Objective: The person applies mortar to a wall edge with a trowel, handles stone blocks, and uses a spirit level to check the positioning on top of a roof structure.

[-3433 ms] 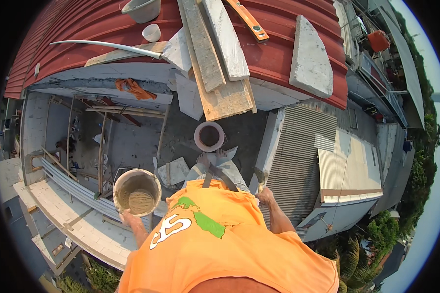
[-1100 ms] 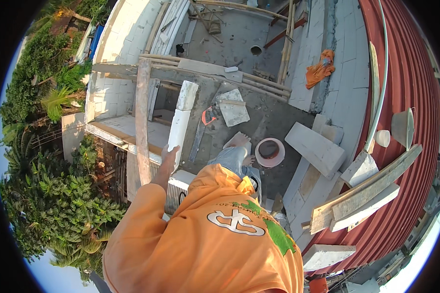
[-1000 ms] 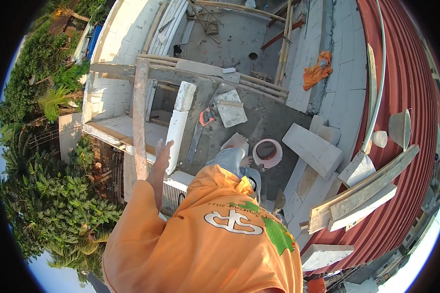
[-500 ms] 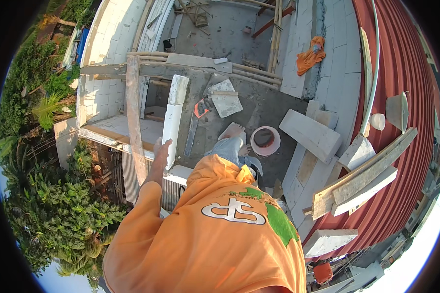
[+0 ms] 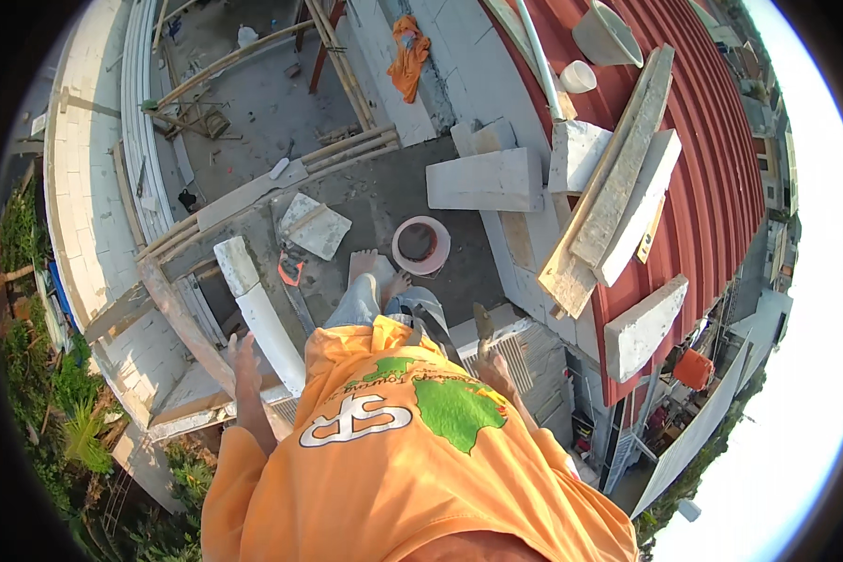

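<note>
Left hand freed; trowel back in view

Right hand (image 5: 499, 371), nearest the body on the right, is closed round the trowel (image 5: 483, 322), blade pointing away. Left hand (image 5: 244, 363) is well apart from it, fingers spread and holding nothing, just beside the white block row (image 5: 271, 339) on the left; contact cannot be confirmed.

Change noted: half a second ago the right hand was hidden and only the trowel's blade showed; both are now visible. In judgement, the trowel is the only tool in use, and the left hand is at liberty to steady or check the blocks.

Farther out, on the grey floor (image 5: 381, 194), a handsaw (image 5: 291, 270) lies beside the block row, a pink bucket (image 5: 442, 248) stands right of the bare feet (image 5: 363, 266), and a white slab (image 5: 320, 230) lies left of them. Planks (image 5: 618, 178) rest at the red roof (image 5: 707, 131) on the far right.

Against the earliest frame: the left hand then gripped a bucket of mortar; that bucket cannot be identified now. The view has also turned, bringing the block row to the left.
</note>
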`<state>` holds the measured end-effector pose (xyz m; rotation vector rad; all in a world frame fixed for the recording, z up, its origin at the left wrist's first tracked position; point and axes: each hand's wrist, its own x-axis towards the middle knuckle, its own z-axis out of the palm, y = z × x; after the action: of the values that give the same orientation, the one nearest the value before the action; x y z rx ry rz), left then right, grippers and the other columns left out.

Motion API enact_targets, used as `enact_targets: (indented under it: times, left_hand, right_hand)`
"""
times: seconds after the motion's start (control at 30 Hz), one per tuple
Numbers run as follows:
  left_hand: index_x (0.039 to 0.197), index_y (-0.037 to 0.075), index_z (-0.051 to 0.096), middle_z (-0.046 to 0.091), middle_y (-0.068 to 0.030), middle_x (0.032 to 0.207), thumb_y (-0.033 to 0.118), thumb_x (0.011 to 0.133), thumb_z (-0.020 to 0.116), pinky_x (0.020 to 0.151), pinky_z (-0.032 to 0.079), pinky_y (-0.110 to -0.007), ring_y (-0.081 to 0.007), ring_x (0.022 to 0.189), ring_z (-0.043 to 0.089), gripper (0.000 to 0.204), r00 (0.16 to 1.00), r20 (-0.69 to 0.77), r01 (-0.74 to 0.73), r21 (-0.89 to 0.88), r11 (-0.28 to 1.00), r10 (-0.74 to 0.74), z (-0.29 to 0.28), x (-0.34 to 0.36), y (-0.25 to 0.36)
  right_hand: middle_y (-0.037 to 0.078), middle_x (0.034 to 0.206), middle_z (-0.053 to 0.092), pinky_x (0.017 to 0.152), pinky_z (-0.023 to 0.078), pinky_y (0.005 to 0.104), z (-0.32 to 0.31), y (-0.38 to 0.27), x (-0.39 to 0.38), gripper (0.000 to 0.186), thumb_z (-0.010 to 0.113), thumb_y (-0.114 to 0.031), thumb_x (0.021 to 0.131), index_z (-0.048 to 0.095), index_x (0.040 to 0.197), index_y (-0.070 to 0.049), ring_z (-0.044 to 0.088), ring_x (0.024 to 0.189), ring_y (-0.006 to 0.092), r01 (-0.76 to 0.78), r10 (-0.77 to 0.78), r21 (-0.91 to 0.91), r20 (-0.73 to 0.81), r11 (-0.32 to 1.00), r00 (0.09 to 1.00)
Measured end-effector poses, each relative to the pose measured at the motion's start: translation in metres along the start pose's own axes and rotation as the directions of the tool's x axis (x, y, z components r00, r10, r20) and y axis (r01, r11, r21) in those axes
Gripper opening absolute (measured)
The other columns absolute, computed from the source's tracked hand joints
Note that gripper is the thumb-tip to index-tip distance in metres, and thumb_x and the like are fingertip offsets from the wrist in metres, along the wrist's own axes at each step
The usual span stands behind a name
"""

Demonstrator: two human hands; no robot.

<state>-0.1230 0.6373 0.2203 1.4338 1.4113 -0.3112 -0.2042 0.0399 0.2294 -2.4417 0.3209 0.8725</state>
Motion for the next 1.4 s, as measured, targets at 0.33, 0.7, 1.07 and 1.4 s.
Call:
enact_targets:
  times: [0.33,0.7,1.07,1.4]
  left_hand:
    - [0.149,0.010,0.032,0.057,-0.0088,0.107,0.030,0.079,0.077,0.087,0.046,-0.038,-0.0192,0.100,0.056,0.085,0.992,0.104,-0.072,0.032,0.997,0.069,0.020,0.028,0.041]
    - [0.146,0.014,0.035,0.054,-0.0136,0.129,0.032,0.081,0.074,0.101,0.036,-0.050,-0.0303,0.126,0.046,0.078,0.949,0.279,-0.172,0.063,0.983,0.148,0.047,0.028,0.103]
    - [0.152,0.009,0.019,0.036,-0.0227,0.147,0.034,0.084,0.071,0.108,0.028,-0.056,-0.0383,0.138,0.033,0.090,0.899,0.398,-0.280,0.207,0.937,0.181,0.060,0.018,0.143]
    - [0.139,0.006,0.038,0.054,-0.0185,0.119,0.030,0.085,0.070,0.088,0.048,-0.046,-0.0298,0.112,0.057,0.067,0.931,0.240,-0.337,0.266,0.903,0.276,0.038,-0.011,0.139]
  right_hand:
    - [0.012,0.069,0.063,0.055,0.049,0.0365,0.014,0.009,-0.052,0.014,0.066,-0.015,0.078,0.065,0.083,-0.002,0.062,0.065,0.0230,-0.346,0.397,0.452,-0.019,0.822,0.918]
    - [0.003,0.068,0.051,0.040,0.043,0.0274,-0.067,-0.027,-0.091,0.018,0.063,-0.009,0.081,0.052,0.093,-0.002,0.053,0.048,0.0118,-0.144,0.818,0.970,-0.079,0.194,0.569]
    - [0.003,0.067,0.053,0.038,0.042,0.0283,-0.132,-0.001,-0.083,0.020,0.067,-0.009,0.082,0.052,0.092,-0.001,0.051,0.043,0.0124,0.212,0.767,0.904,-0.427,0.370,0.480]
    - [0.015,0.081,0.063,0.065,0.052,0.0401,-0.142,0.074,-0.026,0.033,0.069,-0.019,0.080,0.053,0.102,0.000,0.064,0.071,0.0292,-0.173,0.744,0.726,-0.626,0.666,0.233]
